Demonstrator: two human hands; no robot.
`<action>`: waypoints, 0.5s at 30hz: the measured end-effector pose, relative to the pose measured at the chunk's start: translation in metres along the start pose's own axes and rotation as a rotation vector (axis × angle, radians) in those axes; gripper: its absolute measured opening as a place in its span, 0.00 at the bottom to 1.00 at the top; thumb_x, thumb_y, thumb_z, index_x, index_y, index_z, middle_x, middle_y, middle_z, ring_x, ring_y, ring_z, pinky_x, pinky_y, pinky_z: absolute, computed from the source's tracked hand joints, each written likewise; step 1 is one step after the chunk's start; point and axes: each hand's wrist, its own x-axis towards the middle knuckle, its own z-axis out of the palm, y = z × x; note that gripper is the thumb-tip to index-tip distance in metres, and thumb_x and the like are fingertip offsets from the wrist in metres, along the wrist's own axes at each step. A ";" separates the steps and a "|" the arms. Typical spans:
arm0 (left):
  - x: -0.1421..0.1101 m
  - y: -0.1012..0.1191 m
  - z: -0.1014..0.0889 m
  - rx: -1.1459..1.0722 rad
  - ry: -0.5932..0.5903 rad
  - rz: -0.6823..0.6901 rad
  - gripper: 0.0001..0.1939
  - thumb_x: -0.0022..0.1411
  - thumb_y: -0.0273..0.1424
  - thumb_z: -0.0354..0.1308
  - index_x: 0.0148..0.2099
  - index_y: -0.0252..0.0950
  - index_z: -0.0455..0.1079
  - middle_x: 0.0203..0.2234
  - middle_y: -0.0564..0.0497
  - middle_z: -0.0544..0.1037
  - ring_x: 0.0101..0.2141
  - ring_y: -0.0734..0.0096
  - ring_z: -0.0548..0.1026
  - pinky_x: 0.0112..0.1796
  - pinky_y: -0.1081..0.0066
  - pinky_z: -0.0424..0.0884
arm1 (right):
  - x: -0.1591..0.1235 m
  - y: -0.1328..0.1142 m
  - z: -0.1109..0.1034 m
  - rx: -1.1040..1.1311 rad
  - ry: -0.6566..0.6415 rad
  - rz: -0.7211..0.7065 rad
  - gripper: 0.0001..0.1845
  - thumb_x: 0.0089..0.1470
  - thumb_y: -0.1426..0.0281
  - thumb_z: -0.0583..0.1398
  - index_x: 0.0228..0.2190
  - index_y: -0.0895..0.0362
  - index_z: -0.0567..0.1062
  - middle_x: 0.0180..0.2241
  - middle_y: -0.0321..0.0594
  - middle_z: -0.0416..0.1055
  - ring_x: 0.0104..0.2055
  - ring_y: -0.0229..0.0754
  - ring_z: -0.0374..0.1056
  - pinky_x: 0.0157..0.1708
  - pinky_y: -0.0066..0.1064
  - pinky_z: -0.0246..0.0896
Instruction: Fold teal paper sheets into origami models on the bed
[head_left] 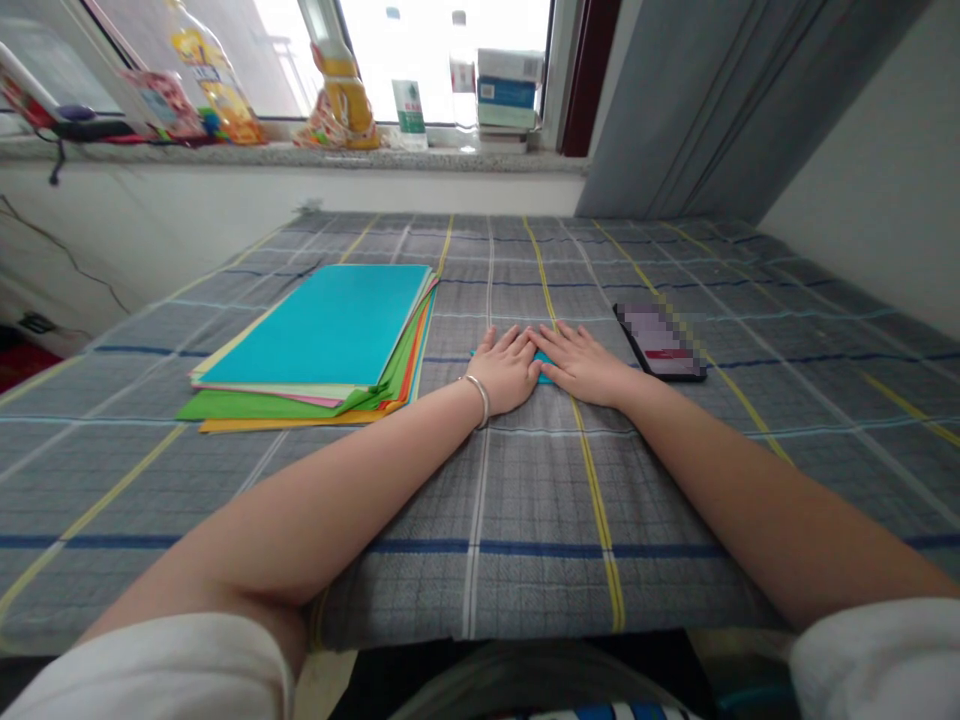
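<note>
A small piece of blue paper lies on the grey plaid cloth, mostly hidden beneath both hands. My left hand, with a silver bangle at the wrist, rests flat on its left part with fingers stretched forward. Flat on the right part is my right hand, its fingers also extended. The fingertips and thumbs of the two hands meet over the paper. How the paper is folded, if at all, cannot be seen. To the left lies a stack of coloured paper, a blue sheet on top and green, pink and orange edges showing below.
A phone lies right of my right hand. The plaid tablecloth covers the table. Along the windowsill stand bottles, snack packets, a white-and-green tube and stacked boxes. A grey curtain hangs at the back right.
</note>
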 end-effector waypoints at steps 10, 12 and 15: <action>-0.005 -0.014 -0.007 -0.019 -0.060 -0.009 0.29 0.73 0.40 0.37 0.71 0.36 0.47 0.69 0.46 0.50 0.68 0.53 0.46 0.64 0.44 0.42 | -0.005 0.012 0.002 0.012 -0.017 0.064 0.37 0.62 0.48 0.44 0.67 0.50 0.52 0.70 0.44 0.43 0.71 0.55 0.36 0.66 0.55 0.33; -0.008 -0.016 -0.008 -0.022 -0.059 -0.029 0.28 0.73 0.39 0.35 0.71 0.36 0.48 0.69 0.45 0.50 0.68 0.53 0.46 0.64 0.44 0.42 | -0.007 0.015 0.001 0.009 -0.024 0.068 0.34 0.64 0.52 0.43 0.67 0.49 0.54 0.70 0.43 0.44 0.71 0.55 0.37 0.66 0.55 0.35; -0.011 -0.021 -0.008 -0.052 -0.060 -0.077 0.28 0.73 0.38 0.36 0.71 0.34 0.49 0.69 0.43 0.50 0.68 0.50 0.46 0.64 0.41 0.41 | -0.011 0.019 0.001 0.014 -0.006 0.067 0.32 0.65 0.55 0.42 0.66 0.50 0.56 0.70 0.41 0.46 0.71 0.55 0.39 0.66 0.54 0.37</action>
